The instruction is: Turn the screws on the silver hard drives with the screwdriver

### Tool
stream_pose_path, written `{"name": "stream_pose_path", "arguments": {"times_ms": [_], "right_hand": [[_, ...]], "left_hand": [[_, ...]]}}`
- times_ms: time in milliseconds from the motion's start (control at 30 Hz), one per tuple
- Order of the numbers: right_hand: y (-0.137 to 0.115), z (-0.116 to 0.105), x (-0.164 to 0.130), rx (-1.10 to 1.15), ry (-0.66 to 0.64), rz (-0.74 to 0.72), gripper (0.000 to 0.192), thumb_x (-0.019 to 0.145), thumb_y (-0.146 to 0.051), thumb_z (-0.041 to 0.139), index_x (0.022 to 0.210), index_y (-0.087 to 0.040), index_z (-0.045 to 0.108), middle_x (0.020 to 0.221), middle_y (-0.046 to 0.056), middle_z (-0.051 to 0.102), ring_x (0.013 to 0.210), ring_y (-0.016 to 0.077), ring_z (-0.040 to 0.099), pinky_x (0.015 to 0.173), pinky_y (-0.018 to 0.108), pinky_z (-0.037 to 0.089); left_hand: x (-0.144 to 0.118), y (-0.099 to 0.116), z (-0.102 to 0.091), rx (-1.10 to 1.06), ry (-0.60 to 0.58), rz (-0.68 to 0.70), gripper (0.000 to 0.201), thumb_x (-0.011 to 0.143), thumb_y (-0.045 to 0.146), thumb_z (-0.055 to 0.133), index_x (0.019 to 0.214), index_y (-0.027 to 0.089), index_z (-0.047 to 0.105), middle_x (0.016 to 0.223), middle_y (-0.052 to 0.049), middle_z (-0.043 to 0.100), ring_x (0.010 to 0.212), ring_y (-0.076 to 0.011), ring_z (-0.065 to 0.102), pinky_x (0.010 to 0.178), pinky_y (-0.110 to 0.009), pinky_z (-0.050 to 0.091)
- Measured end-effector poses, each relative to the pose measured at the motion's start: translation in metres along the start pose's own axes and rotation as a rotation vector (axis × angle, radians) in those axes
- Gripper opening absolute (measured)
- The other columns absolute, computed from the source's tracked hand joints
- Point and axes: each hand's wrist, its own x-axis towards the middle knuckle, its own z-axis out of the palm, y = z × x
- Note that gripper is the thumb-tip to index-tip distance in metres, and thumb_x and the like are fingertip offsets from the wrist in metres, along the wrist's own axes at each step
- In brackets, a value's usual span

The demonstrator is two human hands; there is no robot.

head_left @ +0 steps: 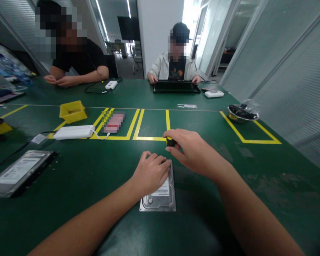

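Note:
A silver hard drive [161, 203] with a white label lies flat on the green table in front of me. My left hand [152, 173] rests over its upper part, fingers bent and pressed against it, covering much of the label. In my right hand [188, 147] is a screwdriver [171, 142] with a short black and yellow handle, pinched from above between thumb and fingers. It stands about upright over the drive's far right corner, its thin shaft reaching down beside my left fingertips. The tip and any screw under it are too small to make out.
Another hard drive [21, 170] lies at left. Beyond are a yellow bin [73, 111], a white power strip [74, 132], a pink phone-like object [114, 122] and a metal bowl [242, 115] of dark items. Two people sit across; one holds a black tray-like panel [176, 87].

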Motion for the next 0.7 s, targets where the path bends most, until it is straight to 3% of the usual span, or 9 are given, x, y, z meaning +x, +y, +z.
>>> {"name": "stream_pose_path", "arguments": {"times_ms": [267,467,700], "right_hand": [[0.0046,0.001,0.0002,0.023,0.146,-0.023,0.019,0.095,-0.022,0.056,0.107,-0.014,0.069,0.096,0.009,0.064,0.089,0.0193,0.06,0.081,0.031,0.046],[0.0082,-0.0001,-0.0024,0.009,0.167,-0.046,0.02,0.094,-0.018,0.055,0.109,-0.015,0.068,0.1,0.009,0.066,0.092,0.0201,0.062,0.082,0.031,0.047],[0.0095,-0.0057,-0.0058,0.003,0.182,-0.001,0.018,0.089,-0.018,0.059,0.107,-0.017,0.062,0.09,0.003,0.068,0.073,0.0152,0.058,0.069,0.027,0.042]], "left_hand": [[-0.001,-0.0015,0.0013,-0.044,0.008,-0.001,0.025,0.098,0.028,0.049,0.115,0.024,0.067,0.102,-0.004,0.073,0.092,-0.0248,0.063,0.084,-0.046,0.034],[-0.0032,-0.0047,0.0046,-0.147,0.03,-0.019,0.026,0.099,0.027,0.047,0.113,0.022,0.068,0.108,-0.004,0.074,0.096,-0.0228,0.066,0.087,-0.044,0.035],[-0.0043,-0.0051,0.0035,-0.159,0.024,-0.038,0.027,0.098,0.027,0.049,0.116,0.024,0.068,0.112,-0.005,0.074,0.1,-0.0235,0.066,0.089,-0.045,0.035]]}}
